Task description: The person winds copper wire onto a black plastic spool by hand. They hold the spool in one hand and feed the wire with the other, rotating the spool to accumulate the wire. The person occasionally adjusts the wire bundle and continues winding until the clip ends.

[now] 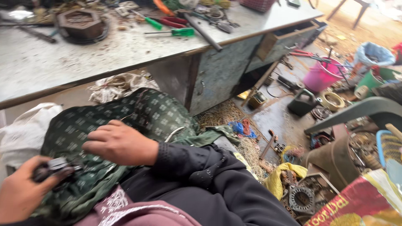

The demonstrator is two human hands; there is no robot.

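My left hand is at the lower left, closed around a small dark metal part. My right hand rests palm down on a green patterned cloth that covers my lap, fingers slightly spread, holding nothing. A black sleeve runs from that hand toward the lower middle of the view. A thin metal wire loop pokes out of the cloth just right of my right hand.
A grey metal workbench spans the top, with green-handled screwdrivers, red pliers and a dark hexagonal part. On the floor to the right lie a pink bucket, motor parts, scrap and a grey chair arm.
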